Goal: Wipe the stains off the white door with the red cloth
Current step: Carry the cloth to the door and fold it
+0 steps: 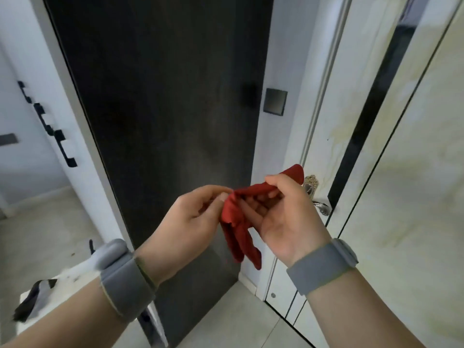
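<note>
head camera: left hand (pixel 193 217) pinches and right hand (pixel 283 217) curls round the red cloth (pixel 232 217), held short of the white door (pixel 324 96), so this looks like folding; next, press it onto the yellowish stains (pixel 337 136).

Middle, near: red cloth (pixel 238 222), plain, darker red in folds.
Right: white door (pixel 324 126), pale yellow streaky stains on it; long black strip (pixel 371 109) down it.
On it: door handle (pixel 321 205) shiny silver; handle plate (pixel 311 182) gold, curly pattern.
Far middle: dark door (pixel 163 96), nearly black, faint grey streaks.
Beside it: square switch (pixel 275 101), dark grey.
Far left: black hooks (pixel 47 124) on white wall (pixel 15 59).
Near: left wristband (pixel 125 277) and right wristband (pixel 324 264), both grey.
Near: floor (pixel 226 322), pale grey tiles.
Far right: panel (pixel 414 172), cream, faint yellow wavy marks.
</note>
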